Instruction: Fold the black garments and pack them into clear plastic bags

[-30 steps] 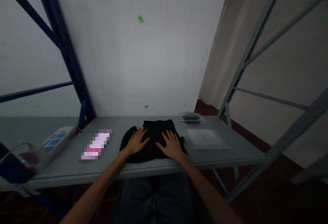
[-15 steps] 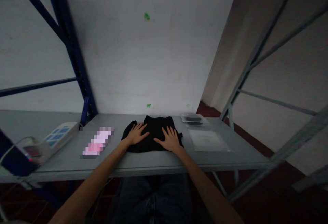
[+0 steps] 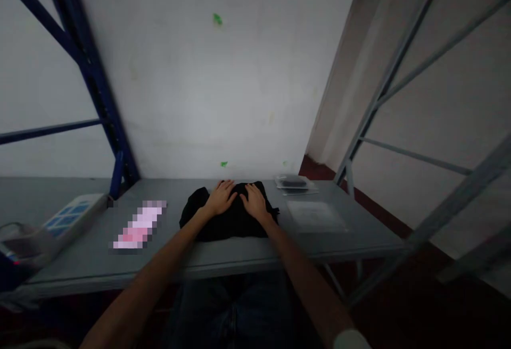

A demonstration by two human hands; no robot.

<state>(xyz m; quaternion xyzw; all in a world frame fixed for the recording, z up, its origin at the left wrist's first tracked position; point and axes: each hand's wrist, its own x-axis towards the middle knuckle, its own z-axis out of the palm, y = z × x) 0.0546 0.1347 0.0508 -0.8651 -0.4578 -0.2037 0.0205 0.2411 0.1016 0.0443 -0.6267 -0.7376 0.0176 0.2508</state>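
A black cloth garment [image 3: 233,225] lies on the grey table in front of me, its exact kind hard to make out in the dim light. My left hand [image 3: 221,198] rests on the upper middle of the fabric with fingers stretched forward. Close beside it, my right hand [image 3: 254,201] lies on the upper right part, fingers extended and thumb pointing inward. Both palms face down on the cloth. To the right of the garment is a flat clear plastic bag [image 3: 315,216].
Clear packets with dark contents [image 3: 296,183] sit at the back right of the table [image 3: 171,256]. On the left are a blurred-out pink item [image 3: 139,225] and a white power strip [image 3: 74,216]. Blue posts [image 3: 96,88] and grey posts [image 3: 383,85] flank a white wall [image 3: 223,83].
Both hands have slid forward and closer together over the black garment, toward its far edge. The view has turned slightly right.
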